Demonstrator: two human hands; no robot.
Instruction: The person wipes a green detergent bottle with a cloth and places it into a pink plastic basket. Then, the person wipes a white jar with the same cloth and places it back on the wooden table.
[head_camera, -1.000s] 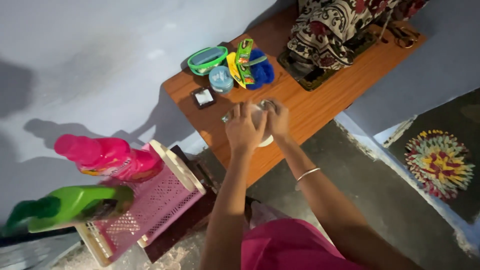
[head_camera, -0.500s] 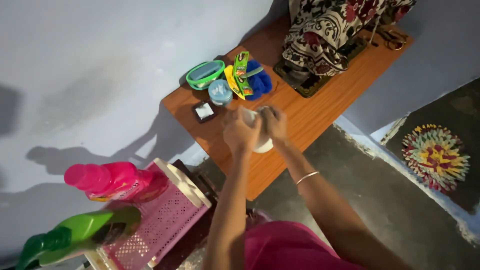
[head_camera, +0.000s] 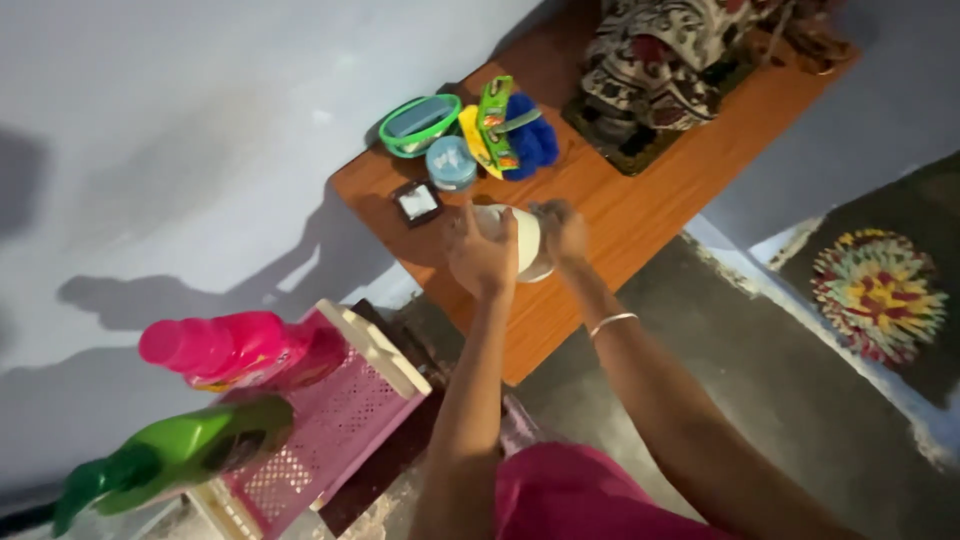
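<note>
A white tub-like container (head_camera: 525, 242) is held between both my hands just above the wooden table (head_camera: 620, 215). My left hand (head_camera: 480, 255) grips its left side with the thumb raised. My right hand (head_camera: 563, 228) holds its right upper edge; a thin bangle sits on that wrist. Whether the container touches the tabletop is hidden by my hands.
Behind the container lie a small dark square case (head_camera: 417, 202), a round blue jar (head_camera: 451, 162), a green oval box (head_camera: 419, 124), a green-and-yellow packet (head_camera: 492, 125) and a blue scrubber (head_camera: 530, 140). A patterned cloth (head_camera: 670, 65) covers something at the back. A pink basket (head_camera: 330, 420) holds pink and green bottles at left.
The container has become more exposed between my hands; my left hand shifted down its left side and my right hand moved to its right edge. The view shifted slightly.
</note>
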